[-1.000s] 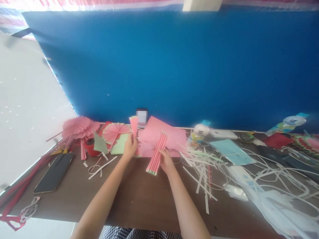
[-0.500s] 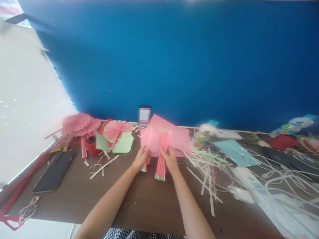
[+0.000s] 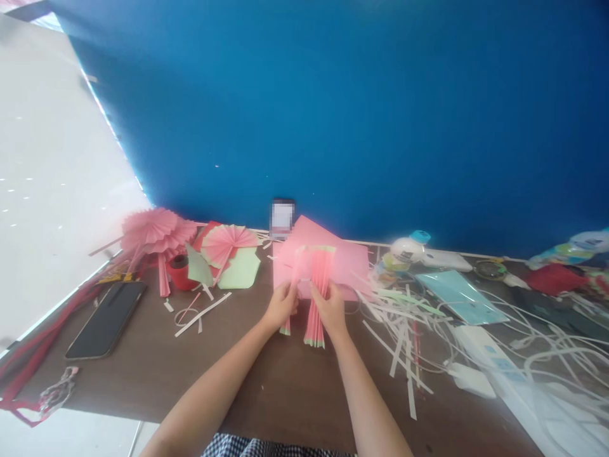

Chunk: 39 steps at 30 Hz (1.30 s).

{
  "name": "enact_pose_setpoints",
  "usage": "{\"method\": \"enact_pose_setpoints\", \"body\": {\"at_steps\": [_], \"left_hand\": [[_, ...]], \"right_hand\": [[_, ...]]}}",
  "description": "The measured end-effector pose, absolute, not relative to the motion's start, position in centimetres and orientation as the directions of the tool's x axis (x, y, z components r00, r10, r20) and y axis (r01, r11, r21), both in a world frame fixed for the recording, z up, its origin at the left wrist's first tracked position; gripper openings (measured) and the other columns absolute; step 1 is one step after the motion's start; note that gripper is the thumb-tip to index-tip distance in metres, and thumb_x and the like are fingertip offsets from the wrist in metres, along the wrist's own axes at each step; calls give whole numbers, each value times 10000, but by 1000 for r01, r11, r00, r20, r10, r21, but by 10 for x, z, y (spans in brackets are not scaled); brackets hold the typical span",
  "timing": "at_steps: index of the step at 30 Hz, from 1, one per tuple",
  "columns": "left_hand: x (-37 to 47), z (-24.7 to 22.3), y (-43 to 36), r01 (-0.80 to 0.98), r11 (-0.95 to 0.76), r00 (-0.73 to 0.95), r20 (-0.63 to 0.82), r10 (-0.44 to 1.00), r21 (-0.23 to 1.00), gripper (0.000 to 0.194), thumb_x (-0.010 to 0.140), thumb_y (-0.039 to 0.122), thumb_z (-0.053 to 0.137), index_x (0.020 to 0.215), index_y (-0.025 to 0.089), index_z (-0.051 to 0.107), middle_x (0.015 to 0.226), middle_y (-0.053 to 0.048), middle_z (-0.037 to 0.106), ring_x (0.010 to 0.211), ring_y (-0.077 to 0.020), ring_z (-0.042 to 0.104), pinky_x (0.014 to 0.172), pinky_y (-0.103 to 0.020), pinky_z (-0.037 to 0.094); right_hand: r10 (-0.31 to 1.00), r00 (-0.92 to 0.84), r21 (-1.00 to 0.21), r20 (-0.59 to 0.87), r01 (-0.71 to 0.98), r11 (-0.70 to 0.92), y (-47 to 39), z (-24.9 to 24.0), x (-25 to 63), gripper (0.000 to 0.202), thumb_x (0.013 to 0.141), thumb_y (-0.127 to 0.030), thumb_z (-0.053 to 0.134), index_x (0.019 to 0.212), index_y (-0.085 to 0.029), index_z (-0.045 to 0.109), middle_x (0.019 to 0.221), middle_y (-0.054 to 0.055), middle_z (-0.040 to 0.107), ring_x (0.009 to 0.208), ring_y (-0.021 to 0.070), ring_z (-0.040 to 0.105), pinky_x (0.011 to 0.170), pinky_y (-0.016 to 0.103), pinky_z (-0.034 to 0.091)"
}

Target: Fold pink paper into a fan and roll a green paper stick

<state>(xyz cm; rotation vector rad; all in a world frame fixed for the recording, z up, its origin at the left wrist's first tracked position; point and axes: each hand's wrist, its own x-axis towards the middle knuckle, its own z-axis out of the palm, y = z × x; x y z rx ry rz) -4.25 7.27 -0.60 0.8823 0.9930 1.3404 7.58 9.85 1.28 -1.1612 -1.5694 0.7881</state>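
My right hand [image 3: 330,306] pinches a pleated pink paper [image 3: 321,270] with green edges at its middle. Its folds spread a little at the top and bottom ends. Close by on the left, my left hand [image 3: 282,306] is closed on a narrow folded pink paper [image 3: 295,263] with a green lower tip. Both are upright above the dark table, in front of flat pink sheets [image 3: 352,259]. Whether the two pleated pieces are joined cannot be made out.
Pink paper fans [image 3: 155,231], a red pot [image 3: 181,279], green paper [image 3: 240,270] and a black phone [image 3: 105,320] lie to the left. White paper strips [image 3: 402,355], a glue bottle [image 3: 404,251], a pale blue packet [image 3: 459,295] and a power strip [image 3: 497,362] lie to the right.
The pleats in my right hand are squeezed tighter at the middle, and their ends fan out more. The whole view has shifted slightly, so things appear further right.
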Motion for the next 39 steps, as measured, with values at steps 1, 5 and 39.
{"method": "enact_pose_setpoints", "body": {"at_steps": [1, 5, 39], "left_hand": [[-42, -6, 73, -346, 47, -33, -63, 998, 937, 399, 736, 549, 453, 665, 158, 418, 417, 104, 241, 330, -9, 222, 327, -132, 186], [-43, -7, 72, -314, 37, -60, -59, 996, 949, 403, 728, 554, 459, 660, 159, 419, 430, 98, 255, 336, -13, 251, 329, -132, 203], [-39, 8, 55, 162, -258, -127, 279, 952, 953, 284, 858, 362, 308, 754, 172, 492, 686, -9, 488, 643, -131, 442, 645, -235, 356]], "right_hand": [[942, -54, -894, 331, 303, 331, 98, 13, 76, 261, 702, -391, 551, 822, -161, 585, 770, 45, 622, 725, 200, 546, 703, 330, 419], [945, -67, -888, 321, 325, 324, 99, 10, 75, 277, 709, -399, 544, 849, -164, 587, 783, 48, 614, 752, 207, 537, 710, 335, 417], [957, -124, -935, 262, 212, 284, 98, 12, 73, 315, 710, -425, 556, 914, -192, 611, 866, 57, 638, 835, 234, 542, 762, 380, 424]]}}
